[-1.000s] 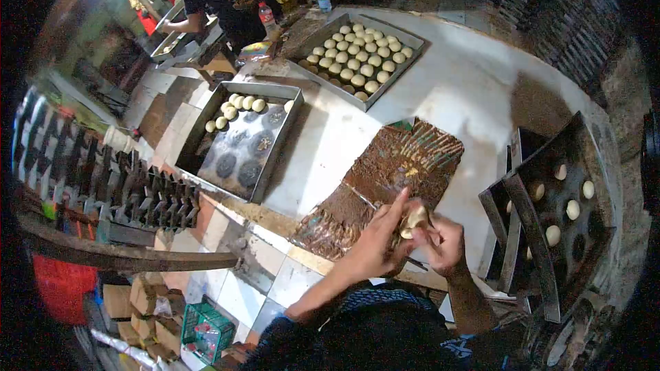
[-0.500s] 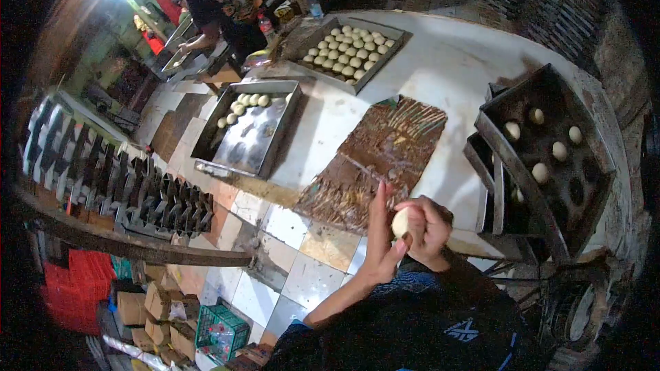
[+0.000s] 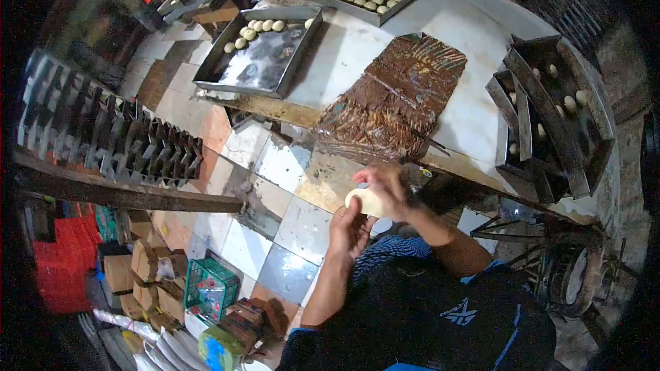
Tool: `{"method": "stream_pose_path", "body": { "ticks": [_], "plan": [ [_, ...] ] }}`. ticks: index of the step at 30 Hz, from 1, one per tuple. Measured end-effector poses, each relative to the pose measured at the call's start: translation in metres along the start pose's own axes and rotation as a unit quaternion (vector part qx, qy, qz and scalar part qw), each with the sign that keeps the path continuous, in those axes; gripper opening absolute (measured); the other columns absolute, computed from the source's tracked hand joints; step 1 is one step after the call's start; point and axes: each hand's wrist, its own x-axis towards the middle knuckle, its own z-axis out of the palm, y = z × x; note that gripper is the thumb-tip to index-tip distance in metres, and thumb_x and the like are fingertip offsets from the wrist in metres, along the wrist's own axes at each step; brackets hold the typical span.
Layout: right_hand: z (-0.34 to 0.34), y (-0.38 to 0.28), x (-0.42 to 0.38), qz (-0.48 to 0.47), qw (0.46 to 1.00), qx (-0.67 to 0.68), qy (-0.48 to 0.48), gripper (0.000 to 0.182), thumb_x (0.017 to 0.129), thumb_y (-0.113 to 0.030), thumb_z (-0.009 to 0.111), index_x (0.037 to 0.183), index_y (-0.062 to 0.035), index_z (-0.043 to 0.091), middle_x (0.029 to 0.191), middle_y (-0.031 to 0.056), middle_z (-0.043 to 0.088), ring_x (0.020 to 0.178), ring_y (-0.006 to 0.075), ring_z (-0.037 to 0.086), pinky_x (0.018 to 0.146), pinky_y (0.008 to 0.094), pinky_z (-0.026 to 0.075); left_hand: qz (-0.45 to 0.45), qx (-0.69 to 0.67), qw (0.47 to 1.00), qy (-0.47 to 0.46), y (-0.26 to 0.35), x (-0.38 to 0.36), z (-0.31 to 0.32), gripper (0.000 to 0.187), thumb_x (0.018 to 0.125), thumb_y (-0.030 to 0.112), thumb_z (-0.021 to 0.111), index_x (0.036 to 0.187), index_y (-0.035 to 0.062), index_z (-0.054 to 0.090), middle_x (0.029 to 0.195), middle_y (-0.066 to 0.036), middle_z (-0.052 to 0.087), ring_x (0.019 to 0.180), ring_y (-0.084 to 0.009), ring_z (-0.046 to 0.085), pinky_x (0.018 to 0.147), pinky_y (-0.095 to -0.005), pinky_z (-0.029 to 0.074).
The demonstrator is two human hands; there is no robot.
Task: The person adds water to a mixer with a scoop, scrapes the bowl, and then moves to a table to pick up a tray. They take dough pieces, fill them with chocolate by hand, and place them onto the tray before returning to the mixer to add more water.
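A pale piece of dough, flattened into a disc, is held in front of my body. My left hand grips its near left edge, thumb on top. Over its right side, my right hand has its fingers curled against the dough, a little blurred by motion. Just beyond my hands, a brown, ridged slab of paste-like stuff lies at the table edge. A thin dark stick juts from its near right corner.
The white table bears a tray with several dough balls, a fuller tray behind it, and stacked dark trays at right. A metal rack, a wooden beam, cartons and a green crate stand left.
The dough has gone from a round ball between my hands to a flattened disc. My hands moved left, off the slab, and the view has tilted downward. The thin stick now shows at the slab's near corner.
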Motion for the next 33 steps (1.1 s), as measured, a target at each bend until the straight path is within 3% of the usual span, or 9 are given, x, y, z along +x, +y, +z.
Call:
{"method": "stream_pose_path", "body": {
  "ticks": [3, 5, 8, 13, 15, 21, 29, 31, 33],
  "plan": [
    [-0.053, 0.066, 0.004, 0.119, 0.977, -0.170, 0.056, 0.017, 0.083, -0.015, 0.060, 0.090, -0.0003, 0.060, 0.088, 0.0179, 0.062, 0.085, 0.0310, 0.060, 0.074, 0.0393, 0.047, -0.013, -0.009, 0.999, -0.052, 0.012, 0.008, -0.002, 0.053, 0.091, 0.028, 0.054, 0.124, -0.0117, 0.043, 0.125, -0.026, 0.049, 0.112, -0.0328, 0.055, 0.096, -0.0387, 0.047],
    [-0.101, 0.113, 0.004, 0.126, 0.857, -0.493, 0.086, 0.027, 0.075, -0.005, 0.063, 0.100, 0.0012, 0.055, 0.093, 0.0211, 0.060, 0.095, 0.0338, 0.056, 0.077, 0.0430, 0.046, 0.052, 0.034, 0.994, -0.086, 0.019, 0.018, 0.004, 0.055, 0.091, 0.030, 0.054, 0.125, -0.0125, 0.042, 0.129, -0.026, 0.047, 0.118, -0.0339, 0.049, 0.101, -0.0420, 0.041],
    [-0.125, 0.134, 0.018, 0.053, 0.844, -0.530, 0.055, 0.036, 0.074, 0.003, 0.049, 0.109, 0.0045, 0.051, 0.084, 0.0210, 0.057, 0.088, 0.0419, 0.056, 0.069, 0.0472, 0.046, 0.097, 0.075, 0.986, -0.111, 0.032, 0.038, 0.015, 0.055, 0.092, 0.030, 0.051, 0.125, -0.0124, 0.042, 0.130, -0.022, 0.047, 0.120, -0.0309, 0.048, 0.102, -0.0421, 0.037],
    [-0.118, 0.084, 0.053, 0.204, 0.868, -0.442, -0.099, 0.050, 0.075, 0.001, 0.054, 0.123, 0.0053, 0.040, 0.115, 0.0276, 0.049, 0.105, 0.0436, 0.051, 0.085, 0.0488, 0.046, 0.154, 0.166, 0.974, 0.022, 0.056, 0.065, 0.029, 0.055, 0.093, 0.029, 0.048, 0.137, -0.0025, 0.034, 0.130, -0.019, 0.048, 0.116, -0.0267, 0.051, 0.099, -0.0387, 0.039],
    [-0.119, 0.087, 0.060, 0.171, 0.853, -0.456, -0.189, 0.053, 0.076, 0.002, 0.052, 0.127, 0.0041, 0.038, 0.116, 0.0282, 0.049, 0.095, 0.0412, 0.057, 0.075, 0.0437, 0.051, 0.174, 0.172, 0.970, 0.015, 0.064, 0.078, 0.026, 0.054, 0.095, 0.024, 0.047, 0.141, 0.0032, 0.030, 0.133, -0.017, 0.046, 0.121, -0.0257, 0.046, 0.102, -0.0404, 0.035],
    [-0.126, 0.144, 0.075, -0.121, 0.875, -0.466, -0.053, 0.037, 0.078, 0.002, 0.046, 0.115, 0.0016, 0.051, 0.095, 0.0227, 0.059, 0.076, 0.0401, 0.061, 0.067, 0.0457, 0.051, 0.184, 0.179, 0.963, 0.081, 0.060, 0.116, 0.032, 0.062, 0.090, 0.031, 0.051, 0.137, -0.0045, 0.032, 0.129, -0.021, 0.048, 0.118, -0.0273, 0.048, 0.100, -0.0394, 0.037],
    [-0.147, 0.124, 0.106, 0.316, 0.909, 0.027, -0.269, 0.024, 0.090, -0.015, 0.053, 0.097, 0.0042, 0.065, 0.077, 0.0156, 0.064, 0.067, 0.0274, 0.062, 0.059, 0.0351, 0.047, 0.162, 0.142, 0.969, 0.124, 0.040, 0.156, 0.044, 0.043, 0.094, 0.017, 0.047, 0.130, -0.0061, 0.041, 0.125, -0.016, 0.051, 0.112, -0.0239, 0.054, 0.094, -0.0346, 0.045],
    [-0.133, 0.129, 0.096, -0.070, 0.992, -0.025, -0.102, 0.022, 0.090, -0.012, 0.052, 0.104, 0.0006, 0.064, 0.073, 0.0141, 0.062, 0.062, 0.0232, 0.059, 0.056, 0.0331, 0.045, 0.132, 0.129, 0.973, 0.136, 0.031, 0.168, 0.049, 0.047, 0.095, 0.027, 0.044, 0.131, -0.0041, 0.042, 0.123, -0.014, 0.053, 0.111, -0.0237, 0.053, 0.096, -0.0353, 0.043],
    [-0.135, 0.117, 0.092, -0.085, 0.990, -0.053, -0.095, 0.025, 0.087, -0.006, 0.054, 0.111, -0.0034, 0.063, 0.075, 0.0141, 0.061, 0.065, 0.0237, 0.060, 0.056, 0.0336, 0.046, 0.057, 0.107, 0.985, 0.124, 0.024, 0.176, 0.054, 0.049, 0.095, 0.031, 0.043, 0.131, -0.0023, 0.042, 0.124, -0.014, 0.053, 0.112, -0.0246, 0.052, 0.098, -0.0364, 0.040]
  ]
}}
